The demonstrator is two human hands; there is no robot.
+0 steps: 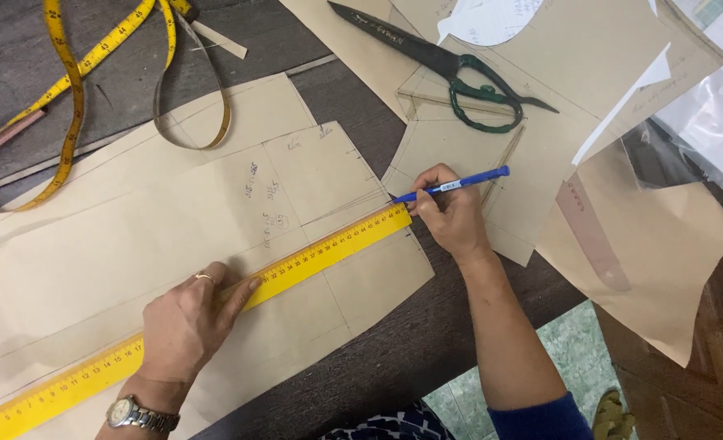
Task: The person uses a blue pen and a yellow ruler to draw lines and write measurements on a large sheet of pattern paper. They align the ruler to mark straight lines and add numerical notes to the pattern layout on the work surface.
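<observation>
Left hand (189, 322) flat, fingers spread, pinning long yellow ruler (215, 305) across brown paper pattern sheet (174, 212), frame centre, on dark wooden desk (394, 350). Right hand (453, 213) closed around blue pen (453, 185), tip at ruler's upper end. Pencilled lines and figures already on sheet; line along ruler apparently just starting. Green-handled scissors (459, 77) idle, upper right.

Ruler (215, 305) lies slantwise across the big paper pattern (133, 212), running from seven o'clock up to two o'clock. Left hand (186, 322) presses flat on its middle. Right hand (451, 216) sits at the ruler's two o'clock end, pen (451, 186) tip touching the paper there. Scissors (451, 69) rest on more paper sheets (565, 98) at twelve o'clock of that hand. Tape measure (72, 106) loops at ten o'clock, partly on the table (394, 358).
</observation>
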